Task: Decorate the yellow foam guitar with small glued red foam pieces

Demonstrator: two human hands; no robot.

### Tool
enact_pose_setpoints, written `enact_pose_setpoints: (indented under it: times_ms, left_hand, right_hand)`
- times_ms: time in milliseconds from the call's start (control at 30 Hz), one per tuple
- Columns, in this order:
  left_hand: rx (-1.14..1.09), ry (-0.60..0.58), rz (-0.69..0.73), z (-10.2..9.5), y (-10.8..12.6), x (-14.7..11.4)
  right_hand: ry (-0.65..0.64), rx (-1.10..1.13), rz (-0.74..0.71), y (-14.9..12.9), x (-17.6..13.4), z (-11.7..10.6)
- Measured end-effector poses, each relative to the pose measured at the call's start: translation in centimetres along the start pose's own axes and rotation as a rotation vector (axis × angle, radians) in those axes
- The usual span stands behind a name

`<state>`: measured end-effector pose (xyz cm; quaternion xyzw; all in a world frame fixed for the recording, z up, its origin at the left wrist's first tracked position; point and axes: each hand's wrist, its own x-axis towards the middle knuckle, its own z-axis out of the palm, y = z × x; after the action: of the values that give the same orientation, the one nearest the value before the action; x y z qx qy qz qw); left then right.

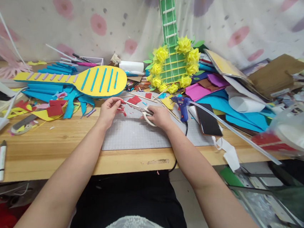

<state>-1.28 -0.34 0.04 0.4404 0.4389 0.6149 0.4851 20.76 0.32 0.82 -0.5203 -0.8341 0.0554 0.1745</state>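
White-handled scissors (148, 119) are in my right hand (159, 116), fingers closed round the handles. The blades point left to a small red paper piece (120, 108) pinched in my left hand (109, 110). Both hands are above a grey cutting mat (136, 137). Red scraps (135, 100) lie just beyond the blades. Behind my left hand rests a yellow paper guitar shape (101, 81) with blue strips across its body. A green guitar (170, 63) ringed with yellow paper flowers leans upright against the curtain.
Right of my right hand sit a blue glue gun (182, 108) with a long clear stick and a black phone (208, 119). Coloured sheets (238, 109) and cardboard (276, 75) pile up at the right. Paper scraps (54, 108) and a marker (1, 162) lie left.
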Motion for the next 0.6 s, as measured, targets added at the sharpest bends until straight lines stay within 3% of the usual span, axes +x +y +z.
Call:
enact_pose_setpoints:
  times_ms: [400,600]
  left_hand:
    - [0.001,-0.023,0.020,-0.18,-0.31,0.21]
    - [0.005,-0.016,0.014,-0.12,-0.31,0.15]
  right_hand:
    - [-0.016,0.105,0.043,-0.02,0.07,0.11]
    - [0.004,0.049,0.025,-0.12,-0.01,0.01]
